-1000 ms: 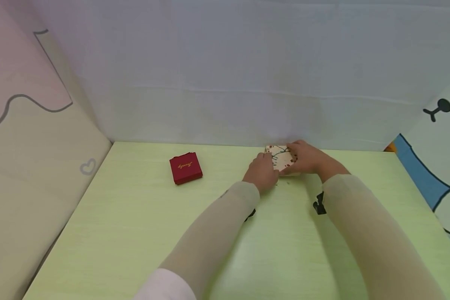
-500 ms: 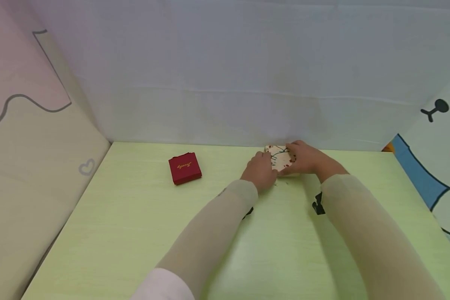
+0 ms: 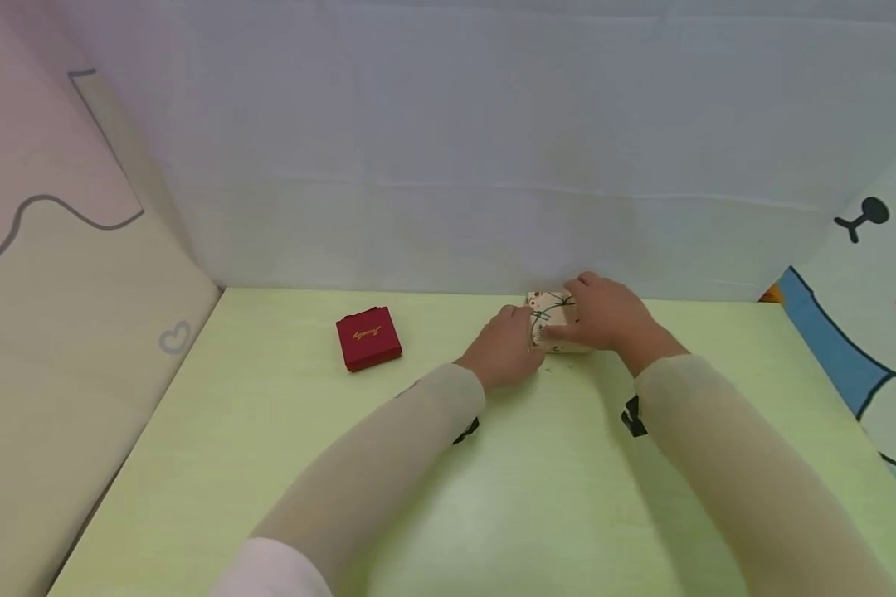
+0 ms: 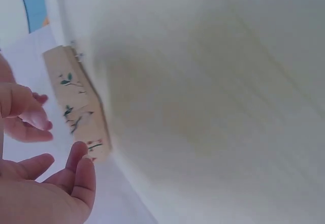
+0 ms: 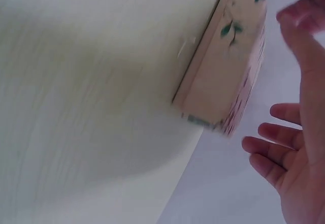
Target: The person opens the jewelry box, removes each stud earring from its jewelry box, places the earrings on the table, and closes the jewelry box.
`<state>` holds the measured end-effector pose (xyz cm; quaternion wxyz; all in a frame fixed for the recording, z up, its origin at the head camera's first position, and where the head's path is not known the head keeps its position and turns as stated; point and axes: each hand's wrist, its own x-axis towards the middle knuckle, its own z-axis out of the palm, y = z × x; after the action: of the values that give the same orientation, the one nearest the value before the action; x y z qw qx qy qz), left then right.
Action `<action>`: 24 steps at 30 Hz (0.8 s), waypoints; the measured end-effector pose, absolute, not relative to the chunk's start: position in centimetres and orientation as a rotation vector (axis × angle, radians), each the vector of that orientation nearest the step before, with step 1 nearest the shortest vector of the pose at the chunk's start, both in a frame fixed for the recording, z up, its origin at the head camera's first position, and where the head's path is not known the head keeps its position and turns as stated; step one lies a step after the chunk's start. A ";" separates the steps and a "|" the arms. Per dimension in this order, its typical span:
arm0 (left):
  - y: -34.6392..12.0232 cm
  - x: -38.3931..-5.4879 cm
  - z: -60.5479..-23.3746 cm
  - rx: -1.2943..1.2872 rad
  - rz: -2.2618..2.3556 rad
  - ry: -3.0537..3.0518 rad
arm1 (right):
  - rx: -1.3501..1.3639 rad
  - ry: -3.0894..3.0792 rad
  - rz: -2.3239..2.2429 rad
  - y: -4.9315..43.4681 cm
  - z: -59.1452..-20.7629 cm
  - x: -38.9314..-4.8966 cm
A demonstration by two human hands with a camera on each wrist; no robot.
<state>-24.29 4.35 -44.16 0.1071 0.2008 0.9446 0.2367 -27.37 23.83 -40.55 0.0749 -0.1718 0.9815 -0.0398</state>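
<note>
- The left hand (image 3: pixel 502 348) reaches forward and toward the person's right, its back to the head camera and its fingertips at the near-left side of the floral-print box (image 3: pixel 551 308).
- The right hand (image 3: pixel 608 315) arches over the box from the right, its thumb lying across the front of the box and its other fingers toward the far edge in the head view.
- Neither grip is clamped: in the wrist views the fingers of both hands are relaxed, and the right thumb stands apart from its other fingers.
- The box lies on the pale green surface (image 3: pixel 269 456), close to its far edge, between the two hands.
- Both arms stretch forward in beige sleeves, the left sleeve (image 3: pixel 373 456) slanting in more than the right sleeve (image 3: pixel 747 464).
- The hands cover the left and right parts of the box in the head view; whether the fingertips touch it cannot be told.
- The right wrist view is blurred around the box, whose printed leaves show better than its edges.
- Black pieces, the clearer one a black mount (image 3: pixel 633 417) by the right cuff, are mostly hidden below the sleeves.
- A red box (image 3: pixel 369 338) sits well to the left, its gold lettering hard to read.
</note>
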 end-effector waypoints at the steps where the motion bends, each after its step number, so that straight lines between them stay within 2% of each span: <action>1: 4.0 -24.1 -43.8 0.617 0.715 2.765 | -0.522 2.962 -0.112 23.6 -40.6 -27.3; 6: 2.0 -22.9 -42.2 0.707 0.776 2.708 | -0.549 2.996 -0.158 21.4 -40.6 -26.7; 13: -2.0 -22.0 -41.7 0.749 0.600 2.736 | -0.538 2.988 -0.323 18.1 -40.9 -25.7; 24: -9.3 -22.1 -40.7 0.665 0.410 2.825 | -0.548 2.918 -0.582 13.2 -42.7 -24.5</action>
<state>-22.08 -9.33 -40.66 0.1051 0.2256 0.9585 0.1391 -24.53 13.23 -42.67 0.0579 -0.1809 0.9628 -0.1921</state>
